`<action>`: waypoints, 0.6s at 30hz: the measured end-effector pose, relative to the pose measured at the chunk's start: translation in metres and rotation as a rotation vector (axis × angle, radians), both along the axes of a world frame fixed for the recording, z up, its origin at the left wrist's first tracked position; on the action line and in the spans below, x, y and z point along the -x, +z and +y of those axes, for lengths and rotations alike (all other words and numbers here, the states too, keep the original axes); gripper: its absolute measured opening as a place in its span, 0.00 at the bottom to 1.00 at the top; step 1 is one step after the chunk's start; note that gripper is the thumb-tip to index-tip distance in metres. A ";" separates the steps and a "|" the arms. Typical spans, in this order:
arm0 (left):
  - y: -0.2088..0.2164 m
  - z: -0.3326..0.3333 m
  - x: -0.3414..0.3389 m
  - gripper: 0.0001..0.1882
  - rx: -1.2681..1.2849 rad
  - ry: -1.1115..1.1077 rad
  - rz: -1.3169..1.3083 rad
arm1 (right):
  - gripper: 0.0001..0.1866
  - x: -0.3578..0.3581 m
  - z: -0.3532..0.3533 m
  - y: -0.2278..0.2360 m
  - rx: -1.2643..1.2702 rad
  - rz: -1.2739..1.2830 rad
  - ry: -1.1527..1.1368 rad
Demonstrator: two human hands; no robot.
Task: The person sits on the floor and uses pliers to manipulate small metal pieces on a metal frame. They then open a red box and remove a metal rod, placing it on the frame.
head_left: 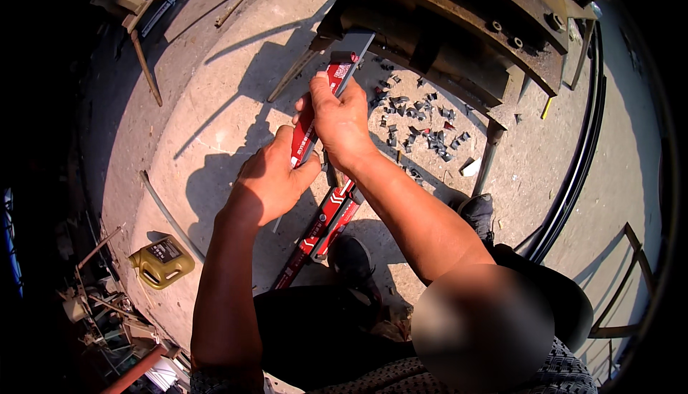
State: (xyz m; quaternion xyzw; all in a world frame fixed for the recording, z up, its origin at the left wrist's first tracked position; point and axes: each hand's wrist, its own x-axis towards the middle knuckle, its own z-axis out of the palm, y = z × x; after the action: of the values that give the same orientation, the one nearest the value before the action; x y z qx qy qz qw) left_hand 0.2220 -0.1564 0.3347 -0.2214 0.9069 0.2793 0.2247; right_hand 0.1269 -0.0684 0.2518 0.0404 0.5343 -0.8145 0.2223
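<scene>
A long grey bar with a red printed covering slants away from me, its far grey end reaching under the edge of a rusty steel machine. My right hand is closed round it near that end. Closer to me, my left hand grips the same bar, thumb and fingers on its sides. A dark curled piece stands up on the covering just beyond my right hand. Below my hands, more red-covered bars slope down beside my shoe. How the two sets of bars connect is hidden.
Small dark curled scraps litter the concrete under the machine. An olive jug stands at the left. Long black bars lie along the right, near a metal frame. A steel stand and jumbled scrap are at the left.
</scene>
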 end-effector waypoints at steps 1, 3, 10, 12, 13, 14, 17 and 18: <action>0.001 -0.001 -0.001 0.25 0.004 -0.004 0.001 | 0.14 -0.001 -0.001 0.001 0.004 -0.006 0.001; 0.003 -0.003 -0.001 0.25 0.021 -0.011 0.009 | 0.13 -0.002 -0.004 0.002 0.021 -0.014 -0.007; -0.004 -0.011 -0.003 0.21 0.061 -0.007 0.060 | 0.13 -0.001 -0.012 0.002 0.010 0.005 -0.040; -0.006 -0.013 -0.004 0.19 0.054 0.004 0.077 | 0.13 -0.001 -0.013 0.001 -0.024 0.015 -0.040; -0.006 -0.014 -0.004 0.19 0.051 0.012 0.075 | 0.13 -0.001 -0.014 0.002 -0.032 0.011 -0.044; -0.006 -0.015 -0.004 0.20 0.048 0.020 0.073 | 0.13 -0.002 -0.016 0.003 -0.040 0.007 -0.047; -0.006 -0.017 -0.001 0.25 0.031 0.042 0.056 | 0.13 -0.001 -0.020 0.005 -0.008 -0.040 -0.072; -0.006 -0.017 -0.001 0.25 0.062 0.046 0.068 | 0.13 -0.001 -0.023 0.004 -0.008 -0.017 -0.084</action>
State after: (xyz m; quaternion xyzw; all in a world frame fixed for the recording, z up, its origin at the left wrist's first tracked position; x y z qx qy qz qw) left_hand 0.2225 -0.1739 0.3292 -0.2393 0.9169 0.2635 0.1805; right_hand 0.1280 -0.0911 0.2558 0.0705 0.5335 -0.8207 0.1920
